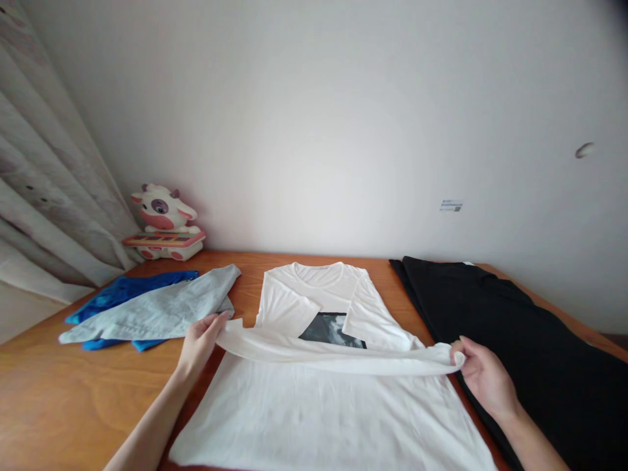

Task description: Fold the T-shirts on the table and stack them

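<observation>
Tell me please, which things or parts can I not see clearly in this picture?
All in the head view:
- Lower part of the dark print: behind the lifted fold of the white shirt.
- Some fingertips of the right hand: covered by the gripped cloth.
- Middle of the blue clothing: under the grey garment.
- Near end of the black garment: cut off by the picture edge.
- Writing on the wall label: too small.

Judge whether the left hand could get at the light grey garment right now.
Probably yes, if its grip lets go first: the left hand is holding the white shirt, but the light grey garment lies close beside it, on top of the blue clothing, with nothing seen covering it.
</observation>
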Demonstrator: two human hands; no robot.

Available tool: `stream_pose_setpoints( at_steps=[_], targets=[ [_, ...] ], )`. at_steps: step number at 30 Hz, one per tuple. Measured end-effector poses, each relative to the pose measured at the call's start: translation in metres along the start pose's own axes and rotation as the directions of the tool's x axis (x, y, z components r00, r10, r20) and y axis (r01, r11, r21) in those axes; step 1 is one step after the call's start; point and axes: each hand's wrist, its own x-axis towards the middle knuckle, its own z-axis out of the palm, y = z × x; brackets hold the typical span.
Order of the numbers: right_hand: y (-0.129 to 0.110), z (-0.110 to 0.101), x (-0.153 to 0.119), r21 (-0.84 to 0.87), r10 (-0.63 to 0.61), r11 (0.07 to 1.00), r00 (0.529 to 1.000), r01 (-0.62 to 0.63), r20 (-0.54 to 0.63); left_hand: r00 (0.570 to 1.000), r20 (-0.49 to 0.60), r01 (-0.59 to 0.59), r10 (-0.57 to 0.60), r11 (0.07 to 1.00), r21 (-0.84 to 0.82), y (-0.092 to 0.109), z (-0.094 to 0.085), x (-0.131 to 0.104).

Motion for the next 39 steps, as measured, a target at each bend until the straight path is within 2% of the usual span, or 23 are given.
stream_pose_setpoints(
  at_steps=[2, 3, 7, 9, 12, 17, 20, 23, 26, 29, 31, 33, 35, 37, 38, 39],
  targets=[
    [0.002, 0.002, -0.002, -0.102, 0.007, 0.995, 0.999, -0.012, -0.043, 0.999, 0.053, 0.005, -0.010, 0.995, 0.100, -0.004, 0.003, 0.001],
    [0.004, 0.002, -0.003, -0.138, 0.018, 0.990, 0.999, -0.025, -0.049, 0.997, 0.073, 0.003, -0.010, 0.996, 0.088, -0.006, 0.005, 0.001],
    [0.013, 0.000, 0.000, -0.110, 0.063, 0.992, 0.998, -0.064, -0.015, 0.988, 0.124, 0.112, -0.089, 0.974, -0.199, -0.005, 0.008, 0.003],
    [0.014, 0.001, 0.002, -0.048, 0.056, 0.997, 0.996, -0.059, -0.068, 0.979, 0.154, 0.176, -0.130, 0.926, -0.336, -0.002, 0.007, 0.004],
    [0.012, 0.004, 0.005, 0.028, 0.069, 0.997, 0.988, -0.065, -0.140, 0.977, 0.155, 0.198, -0.145, 0.885, -0.421, 0.003, 0.005, 0.004],
    [0.009, 0.003, 0.005, 0.119, 0.070, 0.991, 0.988, -0.054, -0.136, 0.966, 0.194, 0.231, -0.169, 0.905, -0.358, 0.005, 0.005, 0.002],
    [0.014, -0.001, 0.004, 0.005, 0.034, 0.999, 0.994, -0.033, -0.106, 0.969, 0.171, 0.218, -0.180, 0.945, -0.243, 0.000, 0.006, 0.001],
    [0.021, -0.004, 0.003, -0.192, -0.010, 0.981, 1.000, 0.011, 0.006, 0.990, 0.089, 0.117, -0.112, 0.992, -0.052, -0.008, 0.008, 0.000],
    [0.027, 0.000, 0.004, -0.345, -0.090, 0.933, 0.995, 0.100, 0.045, 0.996, 0.074, -0.058, 0.045, 0.981, 0.185, -0.014, 0.012, -0.002],
    [0.027, 0.008, 0.004, -0.499, -0.272, 0.832, 0.962, 0.243, 0.014, 0.963, 0.161, -0.264, 0.217, 0.880, 0.395, -0.016, 0.015, -0.002],
    [0.022, 0.011, 0.001, -0.606, -0.439, 0.707, 0.898, 0.363, 0.026, 0.923, 0.229, -0.384, 0.309, 0.776, 0.500, -0.012, 0.015, -0.005],
    [0.015, 0.010, -0.007, -0.684, -0.543, 0.571, 0.833, 0.455, 0.101, 0.873, 0.271, -0.485, 0.406, 0.660, 0.574, -0.004, 0.012, -0.016],
    [0.007, 0.003, -0.023, -0.694, -0.482, 0.494, 0.830, 0.523, 0.282, 0.827, 0.314, -0.551, 0.466, 0.564, 0.615, 0.007, 0.006, -0.038],
    [0.000, -0.006, -0.044, -0.649, -0.323, 0.491, 0.813, 0.581, 0.484, 0.801, 0.429, -0.598, 0.417, 0.542, 0.590, 0.018, -0.002, -0.066],
    [-0.003, -0.011, -0.054, -0.624, -0.254, 0.500, 0.790, 0.601, 0.558, 0.771, 0.524, -0.629, 0.362, 0.560, 0.539, 0.022, -0.006, -0.081],
    [-0.006, -0.015, -0.065, -0.603, -0.208, 0.511, 0.768, 0.613, 0.605, 0.700, 0.638, -0.677, 0.321, 0.582, 0.450, 0.024, -0.010, -0.095]
  ],
)
